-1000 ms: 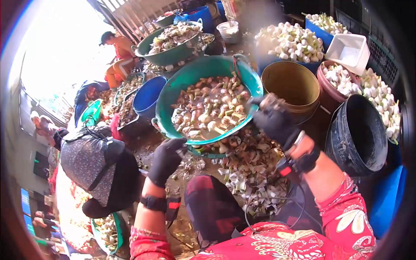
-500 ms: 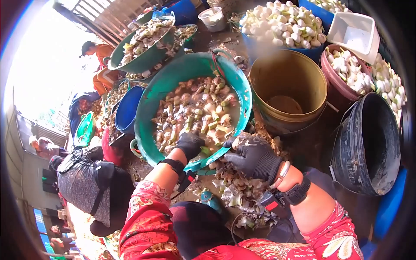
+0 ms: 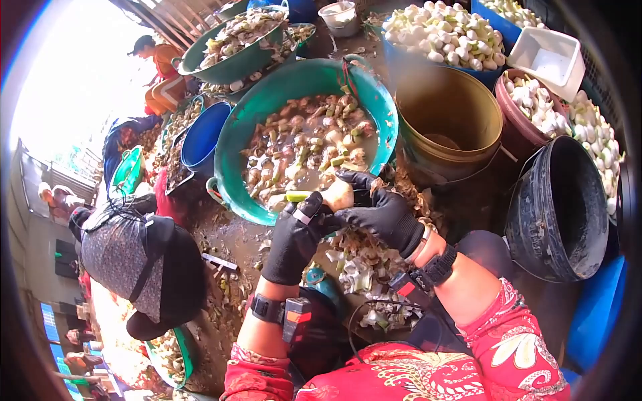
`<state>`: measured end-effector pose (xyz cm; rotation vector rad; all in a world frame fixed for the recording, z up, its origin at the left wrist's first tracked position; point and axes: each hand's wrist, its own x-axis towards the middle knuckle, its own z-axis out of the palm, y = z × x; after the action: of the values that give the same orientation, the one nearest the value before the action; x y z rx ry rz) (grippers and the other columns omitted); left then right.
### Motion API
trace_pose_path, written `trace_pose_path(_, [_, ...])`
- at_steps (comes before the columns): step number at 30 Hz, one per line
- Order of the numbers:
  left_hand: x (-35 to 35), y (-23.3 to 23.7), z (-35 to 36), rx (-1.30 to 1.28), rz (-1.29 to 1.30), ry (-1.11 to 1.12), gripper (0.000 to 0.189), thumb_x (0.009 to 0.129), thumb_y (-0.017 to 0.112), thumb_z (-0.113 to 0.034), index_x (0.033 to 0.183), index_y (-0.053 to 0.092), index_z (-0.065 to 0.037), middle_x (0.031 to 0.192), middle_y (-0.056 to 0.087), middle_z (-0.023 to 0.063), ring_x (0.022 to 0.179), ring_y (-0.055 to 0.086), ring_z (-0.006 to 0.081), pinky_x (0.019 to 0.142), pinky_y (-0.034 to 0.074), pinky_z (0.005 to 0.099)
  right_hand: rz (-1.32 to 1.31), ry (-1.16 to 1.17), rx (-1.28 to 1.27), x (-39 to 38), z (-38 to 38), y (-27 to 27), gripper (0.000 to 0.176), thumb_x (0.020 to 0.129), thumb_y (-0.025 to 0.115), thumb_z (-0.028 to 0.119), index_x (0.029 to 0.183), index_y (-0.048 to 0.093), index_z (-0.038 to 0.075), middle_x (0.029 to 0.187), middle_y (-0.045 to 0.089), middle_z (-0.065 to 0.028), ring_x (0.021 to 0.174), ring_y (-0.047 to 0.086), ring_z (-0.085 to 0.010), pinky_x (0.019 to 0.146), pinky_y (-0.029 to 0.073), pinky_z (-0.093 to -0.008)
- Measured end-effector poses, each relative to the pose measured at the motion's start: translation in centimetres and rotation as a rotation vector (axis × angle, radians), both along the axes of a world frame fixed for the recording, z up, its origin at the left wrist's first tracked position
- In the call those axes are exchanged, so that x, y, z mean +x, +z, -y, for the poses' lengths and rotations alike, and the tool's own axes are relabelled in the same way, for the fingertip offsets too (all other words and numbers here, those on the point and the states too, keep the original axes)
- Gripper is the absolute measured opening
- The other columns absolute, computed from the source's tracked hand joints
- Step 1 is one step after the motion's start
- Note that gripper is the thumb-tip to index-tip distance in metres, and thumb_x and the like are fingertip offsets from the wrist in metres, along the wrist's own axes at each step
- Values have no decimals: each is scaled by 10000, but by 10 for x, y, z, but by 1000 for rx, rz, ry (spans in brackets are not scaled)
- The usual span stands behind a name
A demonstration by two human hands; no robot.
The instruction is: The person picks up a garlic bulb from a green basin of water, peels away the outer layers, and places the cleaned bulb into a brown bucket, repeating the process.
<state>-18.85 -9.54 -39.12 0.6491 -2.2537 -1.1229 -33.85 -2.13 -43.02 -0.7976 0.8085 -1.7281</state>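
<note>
Gloved hands, left (image 3: 297, 235) and right (image 3: 382, 212), close around a pale, rounded bulb (image 3: 338, 195) with a short green stem at the near rim of a green basin (image 3: 386, 100). The bulb sits between the fingers, stem toward the left hand. Any lettering appears too small to read.

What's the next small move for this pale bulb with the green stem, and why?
Probably peel the pale bulb with the right black-gloved hand: the left black-gloved hand is at its green stem, and loose whitish peelings lie below.
</note>
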Motion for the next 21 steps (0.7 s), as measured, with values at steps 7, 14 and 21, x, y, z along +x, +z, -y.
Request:
trace_pose_path(7, [-6, 17, -20, 796, -372, 196, 179, 893, 582, -166, 942, 561, 5, 751, 591, 52, 665, 608, 155, 620, 516, 296, -129, 25, -44, 1, -21, 18, 573, 804, 606, -69, 1324, 380, 21, 1195, 533, -106, 1072, 541, -187, 935, 458, -331])
trace_pose_path(14, [7, 28, -38, 718, -315, 162, 172, 900, 547, -150, 952, 580, 11, 813, 614, 55, 719, 612, 140, 650, 521, 294, 145, 58, 57, 14, -34, 22, 423, 820, 641, 46, 1209, 488, -22, 1088, 589, -81, 975, 576, -152, 887, 472, -297])
trace_pose_path(21, [19, 51, -55, 722, -331, 127, 192, 915, 515, -160, 956, 577, 18, 797, 630, 69, 696, 627, 163, 647, 520, 281, 284, 69, 46, 27, -50, 48, 343, 858, 605, 100, 1174, 518, -2, 1036, 605, -66, 902, 597, -137, 788, 512, -277])
